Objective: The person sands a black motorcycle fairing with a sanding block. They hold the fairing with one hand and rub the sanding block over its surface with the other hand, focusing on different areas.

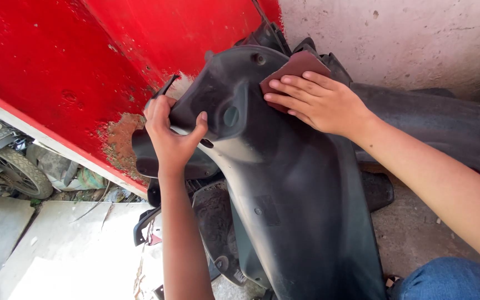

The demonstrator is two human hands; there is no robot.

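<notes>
A large black plastic scooter body panel stands upright in front of me, dusty and dull. My left hand grips the panel's upper left edge, thumb hooked over the rim. My right hand lies flat with fingers together, pressing a reddish-brown sheet of sandpaper against the panel's top. Most of the sheet is hidden under my fingers.
A red painted metal surface with a rusty patch stands behind the panel at left. A grey plastered wall is at the upper right. More black panels lean at right. Scrap and a tyre lie at left on concrete.
</notes>
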